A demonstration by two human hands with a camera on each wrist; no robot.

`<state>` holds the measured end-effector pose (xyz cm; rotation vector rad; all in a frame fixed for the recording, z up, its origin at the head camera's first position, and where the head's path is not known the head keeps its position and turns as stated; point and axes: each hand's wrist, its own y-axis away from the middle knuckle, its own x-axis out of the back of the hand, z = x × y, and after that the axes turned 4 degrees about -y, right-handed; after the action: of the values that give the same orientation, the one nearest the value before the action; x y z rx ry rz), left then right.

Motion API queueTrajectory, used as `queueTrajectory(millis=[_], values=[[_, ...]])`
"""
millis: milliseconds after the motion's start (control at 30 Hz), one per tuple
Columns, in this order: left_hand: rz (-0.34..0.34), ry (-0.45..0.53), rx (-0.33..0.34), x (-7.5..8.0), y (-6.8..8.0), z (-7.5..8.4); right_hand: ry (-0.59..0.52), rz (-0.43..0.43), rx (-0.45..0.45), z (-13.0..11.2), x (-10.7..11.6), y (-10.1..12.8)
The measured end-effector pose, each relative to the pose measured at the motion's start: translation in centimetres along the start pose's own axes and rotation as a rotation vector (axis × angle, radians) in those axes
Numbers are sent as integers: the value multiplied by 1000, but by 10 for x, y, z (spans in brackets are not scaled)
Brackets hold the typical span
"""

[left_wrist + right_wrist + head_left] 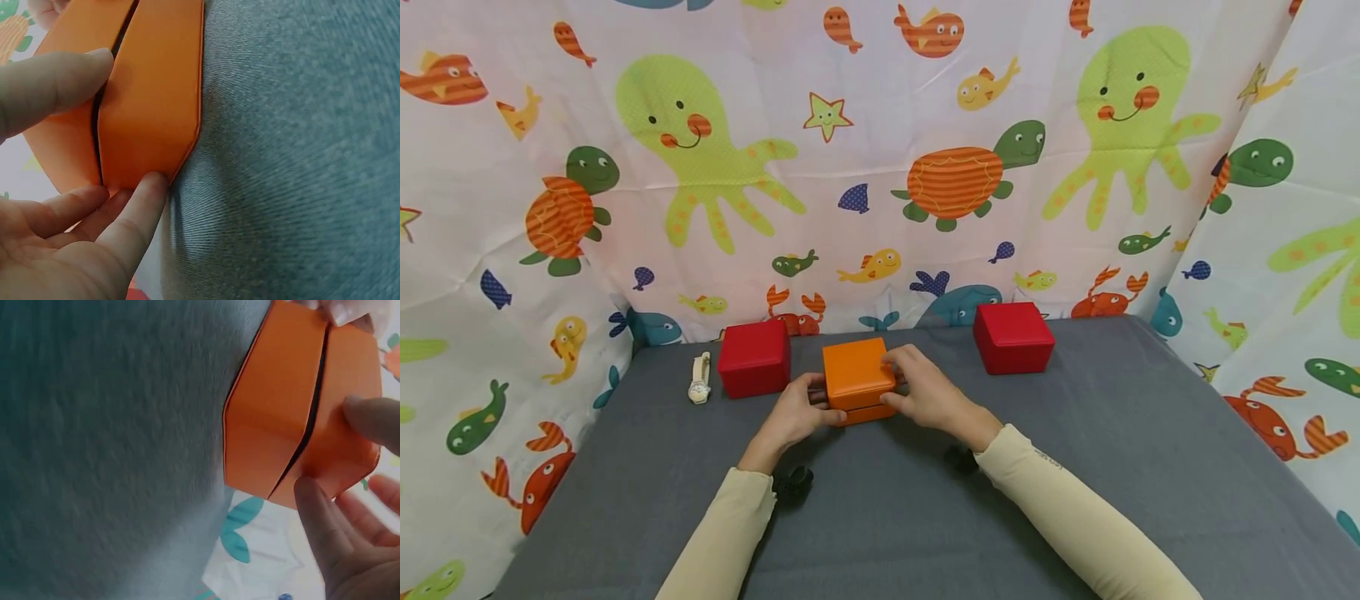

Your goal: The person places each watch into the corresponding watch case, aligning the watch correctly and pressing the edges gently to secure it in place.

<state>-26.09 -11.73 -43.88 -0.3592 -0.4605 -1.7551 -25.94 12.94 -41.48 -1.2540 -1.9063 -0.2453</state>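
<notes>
We note an orange box (pixel 858 379) sitting on the grey table cover (pixel 1120 433), roughly at the middle of the far half, between two red boxes. The left hand (pixel 796 415) grips the orange box at its near left corner: the left wrist view shows the thumb pressed on the lid beside the seam and the fingers (pixel 134 212) curled against the base. The right hand (pixel 925 392) holds the box from the right side, fingers laid over the lid's top edge and the thumb at the front near the seam. In both wrist views we see a dark slit between lid and base; whether the lid is slightly raised or just seated, we cannot tell.

The left red box (pixel 754 357) stands just beside the orange box, apart from it by a narrow gap. The right red box (pixel 1013 336) stands well apart, nearer the backdrop. A wristwatch (pixel 700 379) with a pale strap lies just left of the left red box. A sea-creature curtain (pixel 880 167) hangs behind and at both sides. Both forearms wear beige sleeves (pixel 1060 508).
</notes>
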Motion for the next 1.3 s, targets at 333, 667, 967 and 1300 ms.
queueTrajectory(millis=[333,667,967,1300], values=[[27,-44,0,8,6,15,-372,51,-273,4,-2,7],[9,-38,-24,10,7,17,-413,55,-282,9,-10,9],[4,-47,-68,10,-11,16,-342,100,-281,13,-7,3],[-6,-16,-80,3,-46,19,-348,143,-308,35,3,-11]])
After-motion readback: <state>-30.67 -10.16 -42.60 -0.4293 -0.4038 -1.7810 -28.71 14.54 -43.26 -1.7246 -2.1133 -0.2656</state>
